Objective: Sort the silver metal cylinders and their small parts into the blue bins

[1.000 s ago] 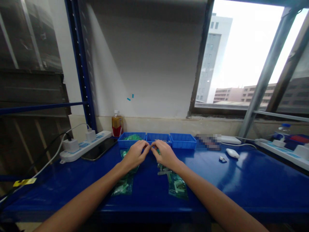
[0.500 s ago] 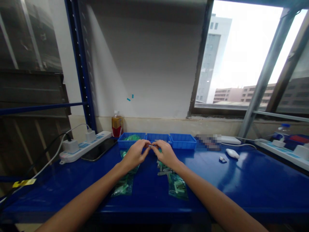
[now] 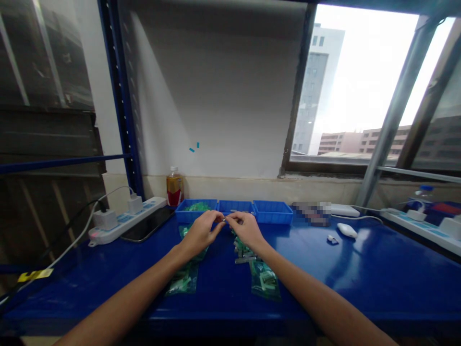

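Observation:
My left hand and my right hand meet above the blue table, fingertips pinched together. Between them is a small pale piece, mostly hidden by the fingers and too small to name. Beneath my right hand lies a pile of small green and grey cylindrical pieces, partly covered by that hand. A clear bag of pale green pieces lies in front of the pile. Under my left wrist is another clear bag of green pieces.
Behind my hands stand a left blue bin holding green pieces, a middle blue bin and a right blue bin. A phone, power strip and bottle are at left. A white earbud case lies right.
My right hand's fingers have shifted slightly around the small piece and its thumb is more tucked in. My left hand has hardly moved. The view has tipped up very slightly.

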The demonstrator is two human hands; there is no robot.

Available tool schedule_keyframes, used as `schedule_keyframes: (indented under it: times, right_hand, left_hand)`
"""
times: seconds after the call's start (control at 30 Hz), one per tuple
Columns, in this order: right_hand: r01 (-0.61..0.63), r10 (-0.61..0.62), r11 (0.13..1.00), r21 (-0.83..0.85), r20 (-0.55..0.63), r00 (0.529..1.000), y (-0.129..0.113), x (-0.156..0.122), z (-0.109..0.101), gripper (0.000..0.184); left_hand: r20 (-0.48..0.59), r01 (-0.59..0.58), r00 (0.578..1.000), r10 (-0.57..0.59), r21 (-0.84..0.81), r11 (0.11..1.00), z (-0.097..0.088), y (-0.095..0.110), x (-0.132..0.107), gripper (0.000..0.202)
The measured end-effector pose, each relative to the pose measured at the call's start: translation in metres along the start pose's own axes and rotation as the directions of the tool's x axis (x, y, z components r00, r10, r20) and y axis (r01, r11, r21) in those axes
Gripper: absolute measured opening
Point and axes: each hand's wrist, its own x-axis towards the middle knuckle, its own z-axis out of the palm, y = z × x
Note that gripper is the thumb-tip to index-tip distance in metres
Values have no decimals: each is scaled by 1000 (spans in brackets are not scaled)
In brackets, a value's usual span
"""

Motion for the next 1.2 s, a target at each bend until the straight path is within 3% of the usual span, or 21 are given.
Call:
schedule_keyframes:
  times: [0.4, 0.67, 0.9, 1.03, 1.1, 1.2]
  right_hand:
    - [-64, 68, 996, -58, 73, 995, 11, 0, 1, 19]
    - [-34, 42, 995, -94, 78, 996, 7, -2, -2, 16]
    - [58, -53, 990, -129, 46, 998, 2, 0, -1, 16]
    - [125, -147, 962, -244, -71, 987, 7, 13, -24, 16]
    - [82, -151, 939, -335, -187, 971, 19, 22, -44, 16]
    - [-36, -108, 887, -461, -282, 953, 46, 31, -76, 15]
  left_hand:
    - [83, -18, 996, 16, 13, 1000, 2, 4, -3, 11]
    - [95, -26, 995, 24, 27, 999, 1, 7, -2, 13]
    - [46, 29, 998, -30, 23, 999, 2, 5, -1, 16]
    - [79, 55, 995, -56, 18, 998, 5, 0, 1, 24]
    - [172, 45, 984, -48, 19, 999, 5, -4, 3, 20]
    - [356, -17, 934, 11, 12, 1000, 6, -10, 7, 14]
